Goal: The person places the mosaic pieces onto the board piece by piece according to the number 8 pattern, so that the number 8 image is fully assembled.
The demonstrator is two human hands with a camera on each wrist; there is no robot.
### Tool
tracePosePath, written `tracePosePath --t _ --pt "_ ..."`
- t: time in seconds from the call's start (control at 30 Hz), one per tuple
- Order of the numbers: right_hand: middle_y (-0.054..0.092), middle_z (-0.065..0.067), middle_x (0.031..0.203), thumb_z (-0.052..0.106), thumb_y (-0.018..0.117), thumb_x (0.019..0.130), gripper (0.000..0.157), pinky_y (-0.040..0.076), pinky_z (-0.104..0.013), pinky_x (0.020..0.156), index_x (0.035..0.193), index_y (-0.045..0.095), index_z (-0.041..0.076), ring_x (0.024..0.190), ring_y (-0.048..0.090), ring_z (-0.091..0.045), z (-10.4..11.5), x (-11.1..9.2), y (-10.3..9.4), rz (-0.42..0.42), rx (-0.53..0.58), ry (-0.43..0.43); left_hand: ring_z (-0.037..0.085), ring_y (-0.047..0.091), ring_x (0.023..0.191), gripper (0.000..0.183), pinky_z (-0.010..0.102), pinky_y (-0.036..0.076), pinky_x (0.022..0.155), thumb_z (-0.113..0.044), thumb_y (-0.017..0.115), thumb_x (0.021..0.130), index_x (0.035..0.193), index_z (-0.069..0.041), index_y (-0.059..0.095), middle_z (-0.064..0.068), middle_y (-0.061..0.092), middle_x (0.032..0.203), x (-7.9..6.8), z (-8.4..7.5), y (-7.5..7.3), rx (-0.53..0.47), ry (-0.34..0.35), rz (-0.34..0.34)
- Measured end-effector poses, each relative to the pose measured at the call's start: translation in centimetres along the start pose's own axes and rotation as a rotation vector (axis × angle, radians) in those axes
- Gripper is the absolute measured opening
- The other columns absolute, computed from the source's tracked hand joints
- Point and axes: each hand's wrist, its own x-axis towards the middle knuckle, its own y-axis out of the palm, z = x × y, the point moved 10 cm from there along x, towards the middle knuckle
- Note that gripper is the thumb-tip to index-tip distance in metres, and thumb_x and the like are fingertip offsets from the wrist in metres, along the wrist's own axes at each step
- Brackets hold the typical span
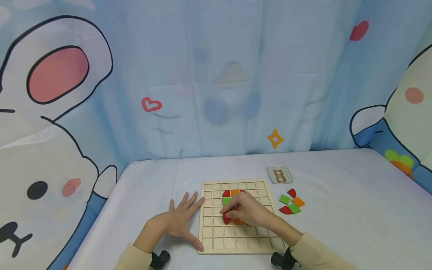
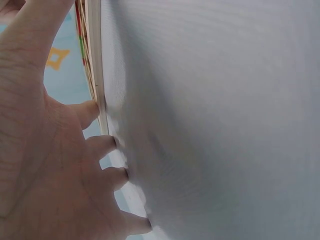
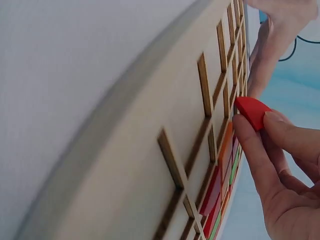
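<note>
A wooden grid board [image 1: 216, 240] lies on the white-covered table. My left hand [image 1: 182, 219] is spread along its left side, thumb and fingertips at the edge. Between thumb and fingertips, my right hand [image 1: 251, 210] pinches a red quarter-round tile [image 3: 252, 111]. That tile is tilted over the board's cells; whether it touches the board I cannot tell. Around it, an orange square tile [image 1: 234, 192], a green square tile [image 1: 226, 201] and a red quarter-round tile [image 1: 226, 193] sit in cells. The right hand hides part of this pattern.
Right of the board lie several loose tiles, among them a green square [image 1: 284, 199], an orange square [image 1: 298, 201] and a red quarter-round [image 1: 285, 210]. A pattern card [image 1: 280, 175] lies behind them. A printed blue curtain [image 1: 189, 127] hangs at the table's back.
</note>
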Motion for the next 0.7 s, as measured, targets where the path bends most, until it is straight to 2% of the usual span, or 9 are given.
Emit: tracePosePath --t 0.2,0.4,0.7 --pt "0.079 -0.004 0.092 -0.001 0.077 0.093 0.01 0.057 -0.021 0.069 0.1 0.082 0.0 0.079 0.069 -0.005 0.09 -0.01 0.06 -0.003 -0.045 0.019 0.037 -0.004 0.161 0.132 0.076 0.0 0.12 -0.061 0.092 0.071 0.17 -0.023 0.013 0.011 0.001 0.176 -0.06 0.11 -0.01 -0.005 -0.001 0.005" --pt "0.079 -0.001 0.087 -0.001 0.082 0.087 0.008 0.055 -0.021 0.067 0.093 0.084 0.004 0.078 0.066 -0.005 0.02 -0.07 -0.44 -0.005 -0.132 0.043 0.037 -0.005 0.161 0.132 0.076 -0.001 0.12 -0.06 0.092 0.071 0.17 -0.023 0.012 0.011 0.001 0.176 -0.06 0.03 -0.12 -0.003 0.008 0.007" --pt "0.074 0.004 0.085 -0.002 0.084 0.084 0.009 0.053 -0.019 0.067 0.088 0.085 0.006 0.079 0.062 -0.006 0.86 0.14 0.32 0.042 -0.22 -0.003 0.037 -0.005 0.161 0.132 0.076 -0.002 0.12 -0.06 0.092 0.072 0.17 -0.023 0.012 0.012 0.0 0.176 -0.1 -0.05 -0.13 -0.005 0.013 0.004"
